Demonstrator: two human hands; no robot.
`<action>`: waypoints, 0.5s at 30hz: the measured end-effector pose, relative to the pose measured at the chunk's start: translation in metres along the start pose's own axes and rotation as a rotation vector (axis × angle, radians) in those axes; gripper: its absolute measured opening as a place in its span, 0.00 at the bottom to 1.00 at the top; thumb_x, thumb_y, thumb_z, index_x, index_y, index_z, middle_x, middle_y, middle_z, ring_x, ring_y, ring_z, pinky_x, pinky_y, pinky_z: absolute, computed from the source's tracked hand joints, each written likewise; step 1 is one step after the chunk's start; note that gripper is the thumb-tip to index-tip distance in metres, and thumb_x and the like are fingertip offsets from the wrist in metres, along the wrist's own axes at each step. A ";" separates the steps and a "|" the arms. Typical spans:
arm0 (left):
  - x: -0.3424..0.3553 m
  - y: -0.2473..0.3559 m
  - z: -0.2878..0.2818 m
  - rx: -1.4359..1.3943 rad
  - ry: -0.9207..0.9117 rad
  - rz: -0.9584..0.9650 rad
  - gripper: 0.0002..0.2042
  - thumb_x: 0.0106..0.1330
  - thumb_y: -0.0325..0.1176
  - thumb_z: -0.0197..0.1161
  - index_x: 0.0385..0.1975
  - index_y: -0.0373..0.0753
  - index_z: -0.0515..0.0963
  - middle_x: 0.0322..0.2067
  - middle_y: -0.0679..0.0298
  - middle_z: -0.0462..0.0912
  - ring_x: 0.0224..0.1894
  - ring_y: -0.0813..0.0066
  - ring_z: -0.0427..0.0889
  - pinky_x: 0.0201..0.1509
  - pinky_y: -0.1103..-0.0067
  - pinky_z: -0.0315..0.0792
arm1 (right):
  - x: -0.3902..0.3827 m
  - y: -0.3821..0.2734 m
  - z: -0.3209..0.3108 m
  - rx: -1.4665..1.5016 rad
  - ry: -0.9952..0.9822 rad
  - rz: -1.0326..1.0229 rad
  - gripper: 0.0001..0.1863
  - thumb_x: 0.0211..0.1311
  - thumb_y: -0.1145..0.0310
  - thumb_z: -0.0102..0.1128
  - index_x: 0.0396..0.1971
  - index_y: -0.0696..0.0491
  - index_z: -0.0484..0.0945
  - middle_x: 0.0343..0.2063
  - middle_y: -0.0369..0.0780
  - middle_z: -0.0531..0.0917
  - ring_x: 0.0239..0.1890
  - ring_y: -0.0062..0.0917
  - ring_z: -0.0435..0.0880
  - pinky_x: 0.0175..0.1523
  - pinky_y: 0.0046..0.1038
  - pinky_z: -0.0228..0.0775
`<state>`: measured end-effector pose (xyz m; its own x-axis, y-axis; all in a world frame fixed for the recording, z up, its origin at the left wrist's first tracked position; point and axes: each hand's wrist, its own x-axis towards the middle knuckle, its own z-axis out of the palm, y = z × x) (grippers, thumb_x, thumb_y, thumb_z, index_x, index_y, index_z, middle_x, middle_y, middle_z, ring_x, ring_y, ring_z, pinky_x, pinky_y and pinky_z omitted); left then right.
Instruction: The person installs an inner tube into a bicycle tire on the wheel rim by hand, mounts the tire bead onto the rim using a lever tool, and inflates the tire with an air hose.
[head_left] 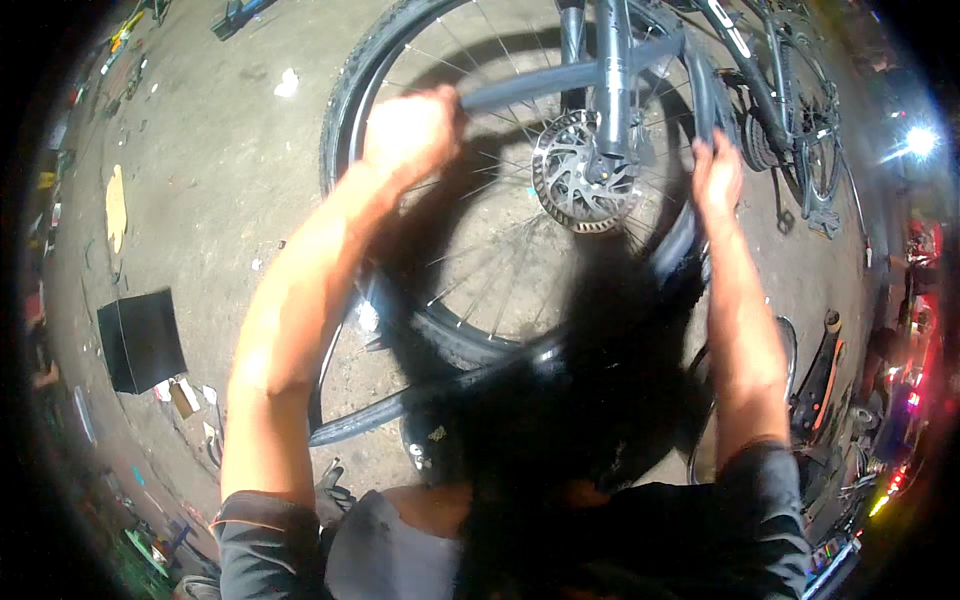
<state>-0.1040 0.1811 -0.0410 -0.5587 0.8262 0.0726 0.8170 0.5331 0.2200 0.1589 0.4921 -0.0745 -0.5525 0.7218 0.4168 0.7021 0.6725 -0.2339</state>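
Observation:
My left hand (pixel 415 135) is closed in a fist round a grey inner tube (pixel 530 85), left of the fork. From that fist the tube stretches across the wheel, passing the silver fork leg (pixel 613 80), and bends down at the right. My right hand (pixel 718 175) has its fingers pressed on the tube along the wheel's right side; they are slightly blurred. The spoked bicycle wheel (pixel 345 110), with a brake disc (pixel 570 190) at its hub, sits in the fork. Dark shadow hides much of its lower part.
A second bicycle (pixel 785 110) is at the upper right. On the concrete floor (pixel 220 200) lie a black box (pixel 142 340) and paper scraps at left. An orange-and-black tool (pixel 825 370) lies at the right, near clutter. A dark rubber strip (pixel 370 415) curves below the wheel.

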 end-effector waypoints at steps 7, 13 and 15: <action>-0.069 -0.205 -0.079 -0.073 0.251 -0.685 0.22 0.62 0.50 0.53 0.43 0.36 0.77 0.30 0.52 0.83 0.34 0.68 0.82 0.40 0.72 0.73 | 0.088 -0.101 -0.042 0.166 0.042 -0.056 0.32 0.42 0.61 0.72 0.48 0.57 0.70 0.34 0.49 0.80 0.34 0.38 0.79 0.40 0.37 0.72; -0.188 -0.173 -0.018 -0.379 -0.170 -0.660 0.29 0.59 0.51 0.62 0.48 0.30 0.73 0.36 0.58 0.80 0.38 0.73 0.76 0.44 0.77 0.70 | -0.103 -0.077 -0.023 0.187 -0.184 -0.752 0.18 0.52 0.67 0.58 0.43 0.55 0.74 0.40 0.47 0.77 0.43 0.43 0.75 0.48 0.43 0.66; -0.226 -0.170 0.005 -0.547 -0.195 -0.734 0.20 0.61 0.44 0.62 0.43 0.31 0.76 0.31 0.64 0.79 0.35 0.78 0.74 0.41 0.80 0.69 | -0.188 -0.111 -0.042 0.480 -0.563 -0.978 0.16 0.49 0.67 0.57 0.41 0.53 0.76 0.38 0.42 0.78 0.42 0.38 0.76 0.49 0.42 0.67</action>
<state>-0.1159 -0.0954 -0.0993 -0.8335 0.3593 -0.4197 0.0607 0.8146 0.5769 0.2041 0.2750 -0.0900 -0.9543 -0.2314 0.1889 -0.2888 0.8767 -0.3848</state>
